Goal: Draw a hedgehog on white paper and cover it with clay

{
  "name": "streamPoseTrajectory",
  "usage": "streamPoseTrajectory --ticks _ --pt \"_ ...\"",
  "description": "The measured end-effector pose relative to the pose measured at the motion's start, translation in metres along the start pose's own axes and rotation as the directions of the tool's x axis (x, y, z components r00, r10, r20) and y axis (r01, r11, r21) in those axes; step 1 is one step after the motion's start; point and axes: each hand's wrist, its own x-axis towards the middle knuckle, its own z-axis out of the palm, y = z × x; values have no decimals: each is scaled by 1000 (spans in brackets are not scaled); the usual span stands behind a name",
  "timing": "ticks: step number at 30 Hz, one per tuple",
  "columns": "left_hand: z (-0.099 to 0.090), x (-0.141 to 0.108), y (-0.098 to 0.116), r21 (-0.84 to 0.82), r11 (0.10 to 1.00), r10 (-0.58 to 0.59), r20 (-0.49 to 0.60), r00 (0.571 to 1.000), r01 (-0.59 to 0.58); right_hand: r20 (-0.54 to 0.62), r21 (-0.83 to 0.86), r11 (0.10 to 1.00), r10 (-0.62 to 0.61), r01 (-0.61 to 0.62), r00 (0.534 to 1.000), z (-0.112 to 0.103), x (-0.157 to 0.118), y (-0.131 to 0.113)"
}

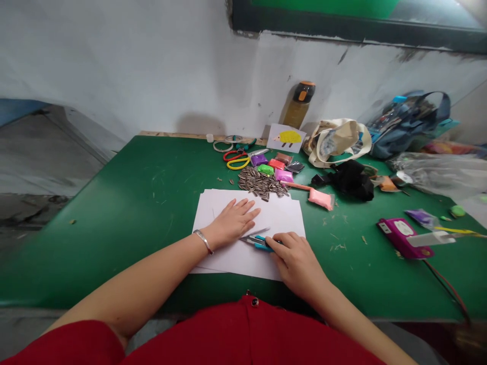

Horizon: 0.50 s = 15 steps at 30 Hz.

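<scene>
White paper sheets (281, 215) lie stacked on the green table in front of me. My left hand (234, 223), with a silver bracelet at the wrist, rests flat on the paper, fingers spread. My right hand (297, 256) is closed on a blue-handled tool with pointed metal tips, perhaps snips or small scissors (261, 242), low over the sheets. Its tips point left, close to my left palm. A thin grey strip shows just above the tool; I cannot tell whether it is a blade. Striped sunflower seeds (261, 182) are heaped at the paper's far edge.
Coloured clay packets (284, 176), red and yellow scissors (238, 159) and a hedgehog picture (286, 138) lie beyond the seeds. A bottle (299, 106) stands by the wall. Bags (337, 142), black cloth (352, 180) and a magenta device (403, 238) with a cord are at the right.
</scene>
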Motion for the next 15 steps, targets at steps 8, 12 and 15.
streamPoseTrajectory --ticks 8,12,15 --pt "-1 1 -1 -7 1000 8 16 1000 -8 40 32 999 -27 26 999 2 4 -13" --pt "-3 2 -2 -36 999 16 33 999 -14 39 33 999 -16 15 999 2 1 -14" --pt "-5 3 -2 -50 999 11 64 998 -8 10 30 1000 -4 4 1000 1 -5 -5"
